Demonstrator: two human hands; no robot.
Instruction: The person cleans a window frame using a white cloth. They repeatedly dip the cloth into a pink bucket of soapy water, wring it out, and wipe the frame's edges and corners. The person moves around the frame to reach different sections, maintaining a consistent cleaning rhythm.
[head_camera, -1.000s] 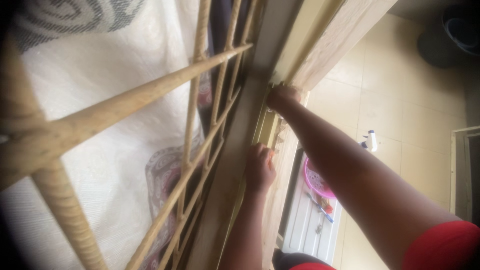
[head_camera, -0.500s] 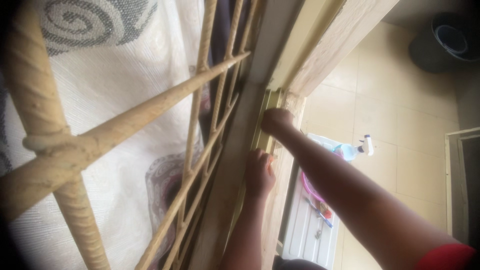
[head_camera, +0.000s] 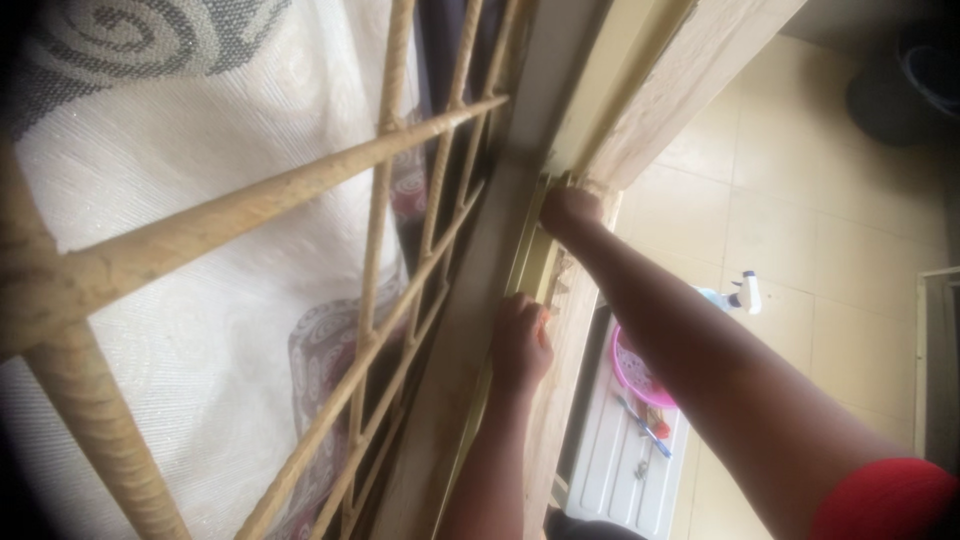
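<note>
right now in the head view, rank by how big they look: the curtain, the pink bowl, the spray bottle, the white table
1. curtain, though it hangs nearest the camera
2. white table
3. pink bowl
4. spray bottle, only partly visible behind the arm

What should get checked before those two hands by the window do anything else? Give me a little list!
1. Right hand has a hold on the window frame: ok, its fingers curl over the frame's edge.
2. Left hand is on the frame too: ok, it presses against the frame lower down.
3. Hands are apart from each other: ok, there is a gap of frame between them.
4. Metal bars are out of the hands' way: ok, they sit to the side of both hands.
5. Anything held in either hand: cannot tell, the palms are hidden.
6. Pink bowl and spray bottle below the arm: ok, both sit well under the hands.
</note>
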